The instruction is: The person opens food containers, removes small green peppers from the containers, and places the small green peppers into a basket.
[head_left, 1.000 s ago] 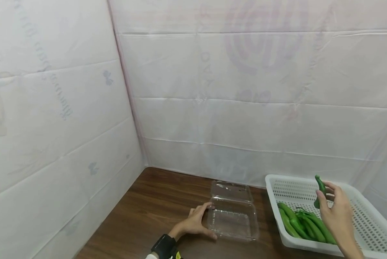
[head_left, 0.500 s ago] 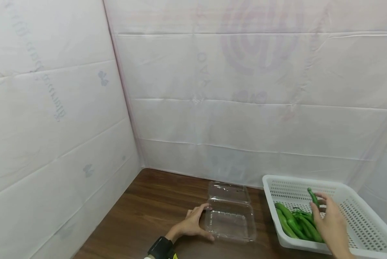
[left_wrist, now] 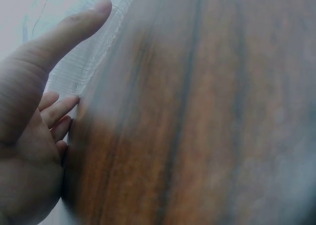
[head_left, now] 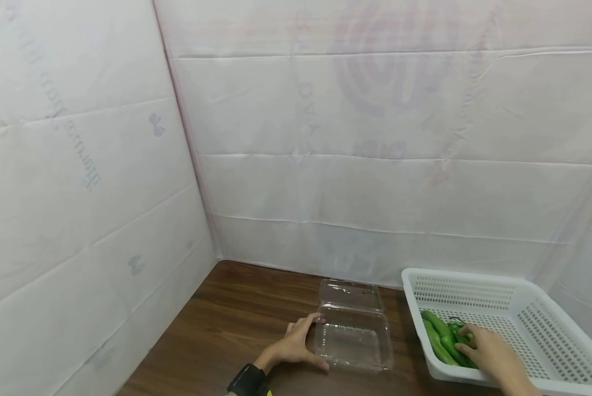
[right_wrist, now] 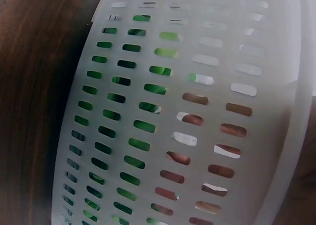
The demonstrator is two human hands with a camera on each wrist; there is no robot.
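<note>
A clear plastic clamshell container (head_left: 355, 335) lies open on the wooden table (head_left: 236, 313). My left hand (head_left: 296, 345) rests against its left side, fingers straight, thumb along the near corner; in the left wrist view the thumb (left_wrist: 69, 30) lies against the container's ribbed wall (left_wrist: 91, 52). My right hand (head_left: 488, 355) is down inside the white slotted basket (head_left: 474, 278), lying on a pile of green peppers (head_left: 439, 333). Its fingertips are among the peppers, and their grip is hidden. Through the basket wall (right_wrist: 237, 47) in the right wrist view, peppers (right_wrist: 148, 87) show in the slots.
White padded sheets wall in the table at the back and left. The basket stands at the right, close beside the container. Bare wood (left_wrist: 207, 116) stretches left of and in front of the container.
My right hand, which held one green pepper upright above the basket, has dropped down onto the pile of peppers. The left hand has stayed against the container.
</note>
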